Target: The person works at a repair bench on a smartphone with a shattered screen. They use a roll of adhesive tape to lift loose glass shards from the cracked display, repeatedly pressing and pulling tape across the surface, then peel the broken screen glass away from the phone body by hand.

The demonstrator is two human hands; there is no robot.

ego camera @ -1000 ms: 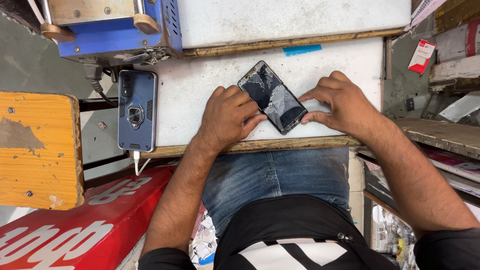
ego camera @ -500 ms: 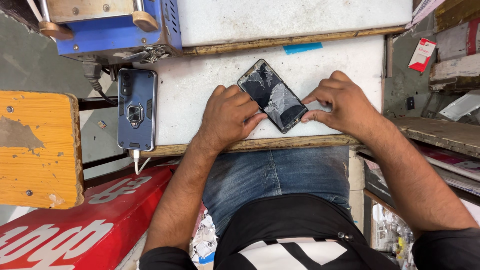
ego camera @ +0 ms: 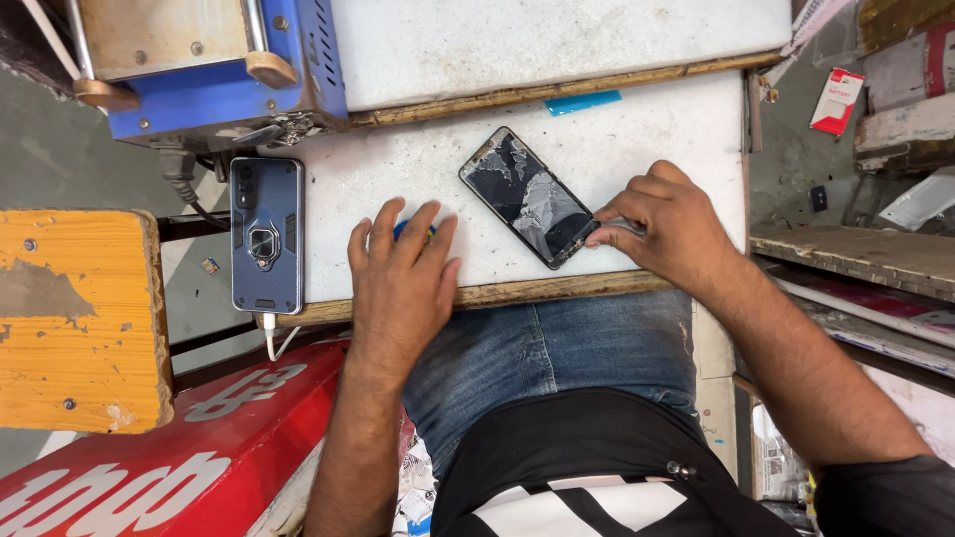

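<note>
pinching cracked phone – right hand; left hand flat.

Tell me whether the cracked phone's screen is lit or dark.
Dark. The cracked phone lies flat on the white worktop, glass black, showing only cracks and glare.

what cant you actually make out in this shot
Head view only:
- small blue object: mostly covered by the left hand; kind unclear.
- thin tool in the right hand: fingers hide most of it, and its tip at the cracked phone is too small to read.
- blue machine: cut off by the top edge.
</note>
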